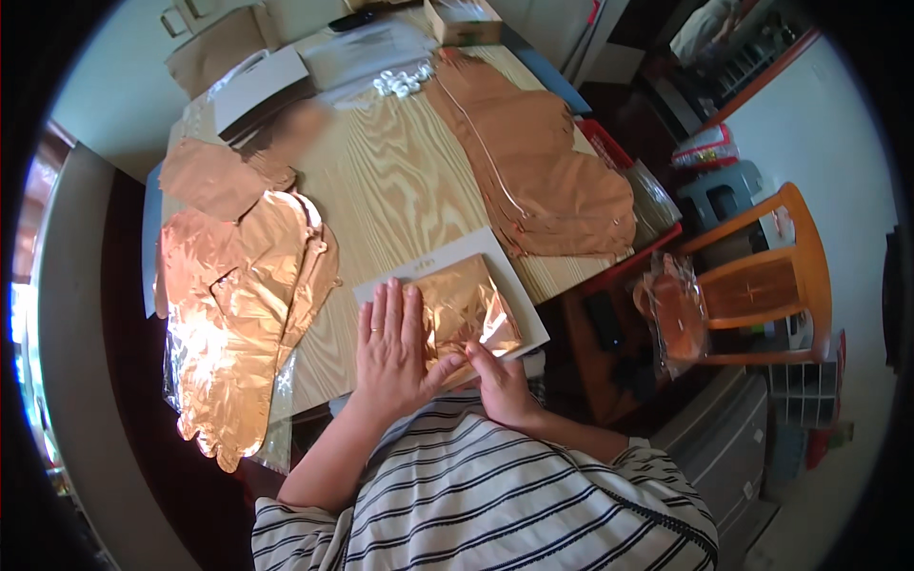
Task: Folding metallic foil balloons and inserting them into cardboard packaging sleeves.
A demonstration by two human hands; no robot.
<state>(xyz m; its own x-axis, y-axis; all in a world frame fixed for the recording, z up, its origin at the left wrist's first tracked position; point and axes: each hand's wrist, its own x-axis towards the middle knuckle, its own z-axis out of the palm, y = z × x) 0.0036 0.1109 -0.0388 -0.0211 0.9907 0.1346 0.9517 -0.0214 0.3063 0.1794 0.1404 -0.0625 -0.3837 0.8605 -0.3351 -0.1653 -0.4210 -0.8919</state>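
A light wood-grain table [390, 190] fills the middle of the view; along its far right side lies a long stack of flat rose-gold foil balloons [533, 162], and at its near left edge a second heap of shiny copper foil balloons [238, 314] spills over the rim; a smaller crumpled foil piece [214, 176] sits just beyond that heap; off the table to the right stands an orange wooden chair [771, 276] with a clear bag of foil [671, 314] hung at its near side; at the far left of the table rests a white flat box [257, 86]; at the near edge lies a white rectangular card [519, 285], and on it a folded copper foil balloon [466, 305]; the left hand [390, 347] lies flat on the card's left part, fingers spread and pressing down, thumb touching the foil; the right hand [500, 381] pinches the near edge of the folded foil between thumb and fingertips.
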